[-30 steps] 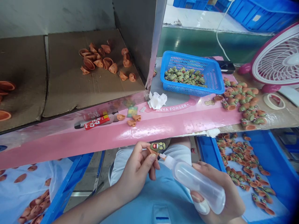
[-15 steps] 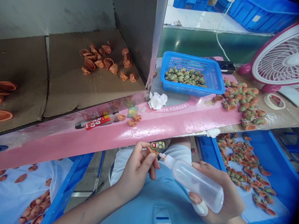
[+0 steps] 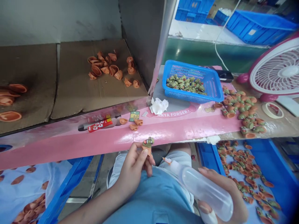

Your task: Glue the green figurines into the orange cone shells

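Note:
Between the thumb and fingers of my left hand (image 3: 136, 161) is a small figurine (image 3: 147, 145), with a green head on an orange-brown base. My right hand (image 3: 224, 194) grips a translucent squeeze bottle (image 3: 206, 189), tilted so its thin orange-tipped nozzle (image 3: 167, 161) points up and left. A gap separates the nozzle from the figurine. Inside the bottle the contents are hard to make out. Beyond my left hand, a few orange-brown cup-shaped pieces (image 3: 134, 127) lie on the pink table covering (image 3: 112, 141).
A blue basket (image 3: 193, 99) holds green heads. Assembled figurines (image 3: 247, 109) are heaped near a roll of tape (image 3: 272, 110) and a fan (image 3: 275, 68). Blue crates flank my lap, the right one (image 3: 280, 168) full of figurines. A cardboard-lined box (image 3: 98, 96) holds orange pieces.
The bottle has drawn back right and down, so its nozzle has come away from the figurine. My left hand has shifted slightly left and turned the figurine. The camera view has tilted up a little.

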Demonstrator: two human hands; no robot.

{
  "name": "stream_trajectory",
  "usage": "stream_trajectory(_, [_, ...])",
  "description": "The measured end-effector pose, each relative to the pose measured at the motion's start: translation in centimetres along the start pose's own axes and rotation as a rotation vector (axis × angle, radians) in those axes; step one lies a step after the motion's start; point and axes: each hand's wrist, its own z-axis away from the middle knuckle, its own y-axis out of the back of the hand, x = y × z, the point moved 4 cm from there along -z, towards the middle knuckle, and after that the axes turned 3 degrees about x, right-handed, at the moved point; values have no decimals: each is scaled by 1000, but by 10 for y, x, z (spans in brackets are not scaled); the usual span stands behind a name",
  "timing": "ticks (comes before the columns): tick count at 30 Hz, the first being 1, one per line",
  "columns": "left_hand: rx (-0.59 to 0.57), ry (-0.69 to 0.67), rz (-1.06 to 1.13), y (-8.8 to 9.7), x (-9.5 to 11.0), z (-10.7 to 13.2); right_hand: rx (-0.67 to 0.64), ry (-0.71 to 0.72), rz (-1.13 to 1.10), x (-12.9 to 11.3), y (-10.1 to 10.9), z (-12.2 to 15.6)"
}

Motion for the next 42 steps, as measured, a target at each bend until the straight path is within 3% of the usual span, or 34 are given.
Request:
stream_trajectory(4, [123, 4, 173, 11, 2, -10, 207, -272, -268, 31, -8, -4])
stream_trajectory(7, [105, -13, 220, 16, 8, -14, 226, -507, -551, 69, -29, -18])
stream_trajectory(9, [73, -19, 232, 16, 12, -14, 204, -593, -589, 93, -43, -30])
stream_trajectory(13, [-34, -33, 249, 12, 19, -11, 30, -542, -522, 124, -69, -59])
stream_trajectory(20, [-141, -49, 227, 3, 28, -10, -194, -446, -424, 143, -107, -95])
stream_trajectory(26, [-208, -39, 168, -11, 33, -10, -235, -382, -267, 157, -125, -104])
stream_trajectory(30, [-260, -25, 144, -17, 35, -10, -107, -334, -96, 138, -104, -86])
stream_trajectory(33, [-313, 15, 59, -18, 33, -12, -52, -216, -82, 96, -77, -64])
stream_trajectory(36, [-426, 66, -47, -21, 29, -14, -367, 110, -232, 39, -66, -50])
stream_trajectory(38, [-493, 90, -97, -23, 26, -14, -522, 318, -178, 13, -60, -48])
stream_trajectory(40, [-519, 98, -123, -25, 25, -15, -543, 417, -102, 2, -56, -50])
stream_trajectory(42, [-502, 101, -138, -27, 23, -14, -499, 421, -69, 2, -53, -52])
